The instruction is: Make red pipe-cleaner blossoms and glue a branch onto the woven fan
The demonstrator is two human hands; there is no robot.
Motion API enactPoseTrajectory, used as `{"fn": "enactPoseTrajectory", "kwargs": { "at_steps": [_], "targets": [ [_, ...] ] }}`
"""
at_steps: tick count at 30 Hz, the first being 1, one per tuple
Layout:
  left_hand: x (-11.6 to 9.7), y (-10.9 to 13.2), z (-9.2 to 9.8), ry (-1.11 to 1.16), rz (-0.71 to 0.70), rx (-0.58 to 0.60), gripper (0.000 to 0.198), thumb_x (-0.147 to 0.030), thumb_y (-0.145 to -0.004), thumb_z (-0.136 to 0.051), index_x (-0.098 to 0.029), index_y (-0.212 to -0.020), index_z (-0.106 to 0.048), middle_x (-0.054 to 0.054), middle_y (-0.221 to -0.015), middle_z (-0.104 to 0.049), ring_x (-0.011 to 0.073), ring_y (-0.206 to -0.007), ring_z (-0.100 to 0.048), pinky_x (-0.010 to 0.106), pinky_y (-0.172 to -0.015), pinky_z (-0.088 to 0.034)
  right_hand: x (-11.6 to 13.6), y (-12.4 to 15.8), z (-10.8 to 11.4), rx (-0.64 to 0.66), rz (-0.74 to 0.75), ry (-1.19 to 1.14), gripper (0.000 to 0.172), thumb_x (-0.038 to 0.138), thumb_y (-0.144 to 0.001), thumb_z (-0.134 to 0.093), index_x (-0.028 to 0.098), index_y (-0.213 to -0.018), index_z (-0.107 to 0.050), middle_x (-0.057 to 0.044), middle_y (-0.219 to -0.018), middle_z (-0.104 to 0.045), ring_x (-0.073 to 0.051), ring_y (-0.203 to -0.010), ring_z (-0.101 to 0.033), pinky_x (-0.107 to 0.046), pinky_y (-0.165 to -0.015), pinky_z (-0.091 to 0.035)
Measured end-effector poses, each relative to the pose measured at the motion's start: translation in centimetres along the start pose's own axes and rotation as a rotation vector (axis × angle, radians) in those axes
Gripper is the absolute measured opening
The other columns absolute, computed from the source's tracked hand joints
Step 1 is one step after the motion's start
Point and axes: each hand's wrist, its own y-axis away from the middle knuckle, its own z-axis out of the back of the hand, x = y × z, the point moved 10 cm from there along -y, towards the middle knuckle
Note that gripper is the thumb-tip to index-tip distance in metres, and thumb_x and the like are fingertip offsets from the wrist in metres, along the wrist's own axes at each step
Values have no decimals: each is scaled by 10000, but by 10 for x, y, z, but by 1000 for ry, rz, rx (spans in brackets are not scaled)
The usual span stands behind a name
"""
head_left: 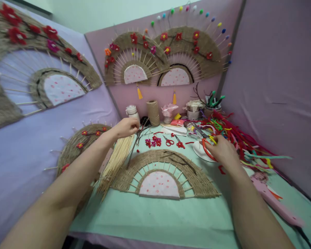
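The right hand [221, 148] grips scissors [203, 134] toward the desk's [155, 216] right edge. The left hand [128, 126] is curled at dark twigs [138, 135]; its grip cannot be determined. The woven fan [160, 183] lies base toward the front edge.

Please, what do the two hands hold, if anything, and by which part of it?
The right hand holds scissors by their red and yellow handles. The left hand is at some thin dark stems; whether it grips one cannot be told.
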Motion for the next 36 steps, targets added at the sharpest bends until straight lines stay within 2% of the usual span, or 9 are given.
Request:
{"fn": "enactPoseTrajectory", "kwargs": {
  "at_steps": [2, 4, 9, 12, 17, 21, 26, 36],
  "targets": [
    [0, 6, 3, -58, 7, 54, 188, -120, -715, -465, -165, -716, -647, 29, -799, -659, 134, -728, -580, 231, -712, -442, 3, 1, -1, -1, 21, 2, 592, 586, -830, -505, 104, -1157, -612, -206, -1071, -695, -345, -1007, -643, -362, -751, -455],
    [-5, 11, -4, -115, -13, 115, 188, -110, -714, -454, -172, -680, -628, 29, -782, -642, 136, -710, -566, 236, -696, -432, 4, 2, -3, 0, 35, 8, 578, 579, -828, -504, 109, -1146, -615, -200, -1048, -699, -342, -982, -647, -362, -737, -452],
    [-30, 21, -49, -176, -122, 241, 190, -82, -740, -464, -178, -641, -595, 46, -798, -640, 147, -691, -568, 256, -669, -430, 4, 1, -11, 55, 28, 49, 588, 599, -817, -492, 122, -1139, -615, -203, -1058, -695, -356, -976, -644, -370, -710, -445],
    [-39, 27, -75, -179, -147, 278, 200, -71, -759, -465, -177, -653, -598, 53, -824, -646, 149, -685, -574, 266, -659, -430, 6, 0, -16, 88, 43, 73, 574, 594, -818, -490, 125, -1123, -616, -202, -1065, -693, -352, -990, -642, -365, -716, -445],
    [-47, 36, -101, -162, -173, 288, 196, -67, -775, -473, -178, -667, -593, 53, -824, -641, 156, -714, -586, 272, -667, -438, 7, 0, -20, 88, 58, 97, 555, 580, -815, -499, 123, -1102, -627, -201, -1033, -701, -341, -957, -651, -362, -709, -449],
    [-51, 44, -111, -142, -206, 269, 174, -73, -785, -483, -177, -696, -591, 59, -840, -640, 169, -764, -593, 280, -707, -449, 7, 0, -19, 59, 67, 92, 541, 586, -810, -504, 130, -1065, -645, -197, -991, -707, -343, -918, -657, -370, -699, -451],
    [-50, 49, -118, -135, -204, 273, 170, -83, -800, -493, -178, -696, -587, 61, -817, -633, 176, -753, -587, 292, -700, -452, 6, -2, -24, 87, 69, 92, 542, 596, -813, -500, 133, -1052, -649, -198, -991, -708, -353, -932, -657, -380, -701, -456],
    [-44, 53, -116, -110, -232, 237, 158, -79, -785, -489, -182, -710, -583, 64, -815, -620, 183, -757, -585, 295, -706, -455, 7, 0, -23, 78, 69, 98, 554, 602, -814, -500, 136, -1081, -637, -192, -990, -710, -341, -949, -657, -366, -713, -456]
  ]
}}
